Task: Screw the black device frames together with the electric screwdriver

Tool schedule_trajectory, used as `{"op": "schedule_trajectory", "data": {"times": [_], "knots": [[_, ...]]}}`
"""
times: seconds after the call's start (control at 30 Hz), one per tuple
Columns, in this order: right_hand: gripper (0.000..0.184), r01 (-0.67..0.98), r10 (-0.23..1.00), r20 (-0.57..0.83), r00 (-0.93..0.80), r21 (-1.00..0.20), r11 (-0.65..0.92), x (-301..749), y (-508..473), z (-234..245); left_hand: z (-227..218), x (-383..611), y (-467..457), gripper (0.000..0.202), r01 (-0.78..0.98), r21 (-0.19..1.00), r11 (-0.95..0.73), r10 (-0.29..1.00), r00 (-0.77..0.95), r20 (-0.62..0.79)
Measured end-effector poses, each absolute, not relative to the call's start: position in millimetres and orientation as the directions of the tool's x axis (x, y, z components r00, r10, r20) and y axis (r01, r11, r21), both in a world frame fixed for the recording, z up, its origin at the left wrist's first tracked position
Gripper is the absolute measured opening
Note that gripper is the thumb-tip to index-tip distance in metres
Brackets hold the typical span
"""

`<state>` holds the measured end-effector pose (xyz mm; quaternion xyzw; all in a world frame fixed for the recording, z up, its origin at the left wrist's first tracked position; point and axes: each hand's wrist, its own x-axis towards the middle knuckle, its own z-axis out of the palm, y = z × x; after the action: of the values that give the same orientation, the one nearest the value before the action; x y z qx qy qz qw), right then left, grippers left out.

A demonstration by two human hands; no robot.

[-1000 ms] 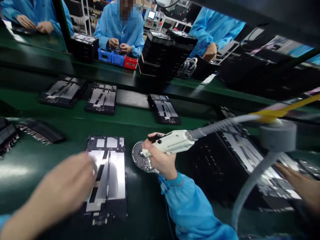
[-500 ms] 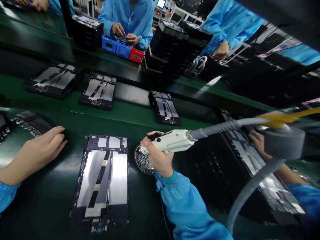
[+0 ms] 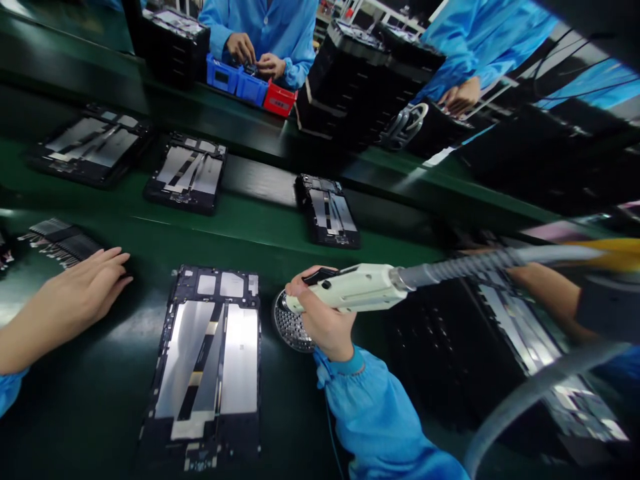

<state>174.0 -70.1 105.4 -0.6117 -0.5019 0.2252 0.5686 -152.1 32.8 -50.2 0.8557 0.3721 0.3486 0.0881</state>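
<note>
My right hand [image 3: 327, 323] is wrapped around a pale electric screwdriver [image 3: 355, 288], thumb along its side. The screwdriver's nose points down at a round, perforated metal dish [image 3: 290, 327], though its very tip is hidden by my fingers. Left of the dish, an opened tablet body [image 3: 240, 360] lies face down on the green bench, showing silver panels and a slanting black flex cable [image 3: 201, 357]. My left hand [image 3: 83, 297] rests with fingers stretched out, beside a row of black strips with small connectors [image 3: 67, 243]; whether it touches them I cannot tell.
Three more tablet bodies [image 3: 187, 173] lie along the line behind. A tall stack of tablets [image 3: 540, 360] stands at right, near another person's arm [image 3: 550, 287] and a thick grey hose [image 3: 530, 393]. Opposite, a co-worker's hands [image 3: 255, 57] are over blue bins [image 3: 253, 88].
The view has shifted slightly, so most things sit a little differently in the frame. My right hand still grips the screwdriver at the dish; my left hand stays by the strips.
</note>
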Motion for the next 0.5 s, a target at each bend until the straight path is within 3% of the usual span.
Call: {"op": "schedule_trajectory", "data": {"times": [0.1, 0.2, 0.33, 0.4, 0.5], "knots": [[0.021, 0.34, 0.873, 0.3, 0.386, -0.925, 0.168, 174, -69, 106, -34, -151, 28, 0.038, 0.585, 0.461, -0.667, 0.722, 0.358, 0.592], [0.022, 0.341, 0.861, 0.336, 0.382, -0.917, 0.207, 173, -69, 111, -14, -131, 24, 0.03, 0.538, 0.613, -0.578, 0.805, 0.251, 0.538], [0.022, 0.351, 0.832, 0.405, 0.378, -0.895, 0.276, 173, -72, 123, 1, -64, 25, 0.019, 0.157, 0.828, -0.537, 0.805, 0.39, 0.448], [0.021, 0.35, 0.824, 0.427, 0.373, -0.887, 0.301, 174, -73, 127, 0, -26, 30, 0.016, 0.048, 0.843, -0.537, 0.766, 0.448, 0.462], [0.022, 0.356, 0.805, 0.457, 0.379, -0.875, 0.329, 178, -74, 127, -8, 19, 40, 0.012, 0.023, 0.797, -0.604, 0.698, 0.496, 0.516]]}}
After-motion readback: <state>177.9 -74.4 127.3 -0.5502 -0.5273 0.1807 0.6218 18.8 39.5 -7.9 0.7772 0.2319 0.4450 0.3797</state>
